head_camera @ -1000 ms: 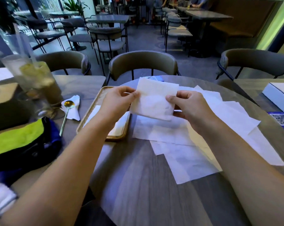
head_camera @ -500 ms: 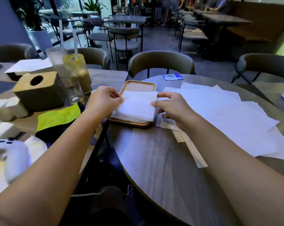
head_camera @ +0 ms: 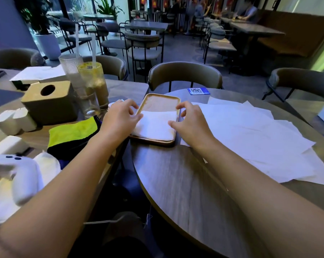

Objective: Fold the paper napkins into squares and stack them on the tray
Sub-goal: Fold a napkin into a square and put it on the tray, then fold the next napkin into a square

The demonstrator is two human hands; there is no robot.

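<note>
A folded white napkin (head_camera: 155,125) lies flat in the near half of the wooden tray (head_camera: 160,101), which spans the gap between two tables. My left hand (head_camera: 120,118) hovers at the tray's left rim with loosely spread fingers, its thumb close to the napkin's left edge. My right hand (head_camera: 191,121) hovers at the tray's right rim, fingers spread and holding nothing. Several unfolded paper napkins (head_camera: 250,133) lie overlapping on the round table to the right.
Left of the tray stand two tall glasses with straws (head_camera: 92,88), a wooden tissue box (head_camera: 49,101), and a yellow-and-black cloth (head_camera: 73,135). A blue QR card (head_camera: 198,91) lies behind the tray. A white controller (head_camera: 17,166) sits at near left. Chairs ring the tables.
Both hands carried the folded napkin left onto the tray, laid it down and let go. The fingers have since spread away from it.
</note>
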